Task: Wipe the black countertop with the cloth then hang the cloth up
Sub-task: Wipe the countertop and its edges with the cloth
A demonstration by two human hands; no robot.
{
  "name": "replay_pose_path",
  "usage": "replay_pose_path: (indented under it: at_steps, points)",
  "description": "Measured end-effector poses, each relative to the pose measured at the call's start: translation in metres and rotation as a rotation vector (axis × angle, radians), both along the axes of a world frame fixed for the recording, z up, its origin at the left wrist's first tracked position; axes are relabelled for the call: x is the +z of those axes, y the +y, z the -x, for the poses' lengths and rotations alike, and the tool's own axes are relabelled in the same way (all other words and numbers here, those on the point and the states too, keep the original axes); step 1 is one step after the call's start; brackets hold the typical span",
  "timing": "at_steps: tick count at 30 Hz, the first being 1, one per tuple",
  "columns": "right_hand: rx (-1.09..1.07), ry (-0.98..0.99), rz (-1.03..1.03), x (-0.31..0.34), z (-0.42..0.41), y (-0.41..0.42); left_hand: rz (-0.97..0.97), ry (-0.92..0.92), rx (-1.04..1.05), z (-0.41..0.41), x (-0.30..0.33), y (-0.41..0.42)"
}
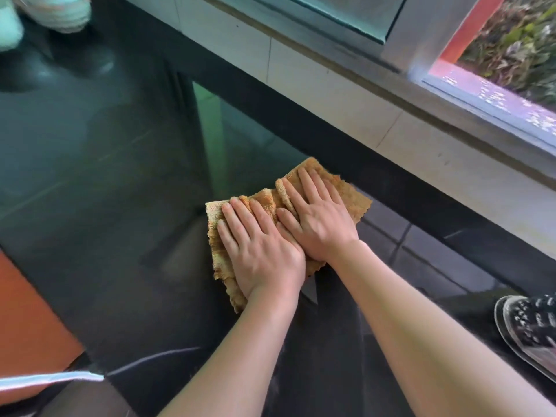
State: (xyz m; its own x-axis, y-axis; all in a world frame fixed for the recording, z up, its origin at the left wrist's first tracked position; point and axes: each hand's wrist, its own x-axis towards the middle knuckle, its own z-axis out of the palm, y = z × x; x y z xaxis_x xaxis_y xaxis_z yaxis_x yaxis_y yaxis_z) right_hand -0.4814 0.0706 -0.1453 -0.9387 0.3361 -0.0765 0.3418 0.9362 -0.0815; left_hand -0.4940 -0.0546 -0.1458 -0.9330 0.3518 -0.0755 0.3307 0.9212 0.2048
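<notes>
Left hand (258, 251) and right hand (320, 219) lie side by side, pressed flat on the tan cloth (288, 194). Fingers (237, 218) extended, grasping nothing. Cloth rests bunched on the black surface (105, 206).

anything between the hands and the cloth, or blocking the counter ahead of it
Nothing visible. The left hand and right hand both lie flat on the cloth, and the black countertop next to it is bare. The white objects sit at the far corner.
</notes>
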Motion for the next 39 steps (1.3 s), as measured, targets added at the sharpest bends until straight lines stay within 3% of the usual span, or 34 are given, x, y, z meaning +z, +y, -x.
replay_pose_path:
  at_steps: [13, 21, 30, 39]
  points:
    - [-0.221, -0.034, -0.008, 0.005, -0.187, 0.03, -0.1, -0.06, -0.201, -0.16, -0.001, 0.038]
    - [-0.342, -0.077, -0.028, 0.003, -0.237, 0.009, -0.167, -0.111, -0.298, -0.193, 0.0, 0.021]
    - [-0.429, -0.099, -0.015, 0.008, -0.196, -0.017, -0.212, -0.148, -0.334, -0.15, 0.001, -0.003]
    - [-0.391, -0.113, -0.029, 0.006, -0.064, -0.053, -0.19, -0.089, -0.242, -0.03, -0.004, -0.041]
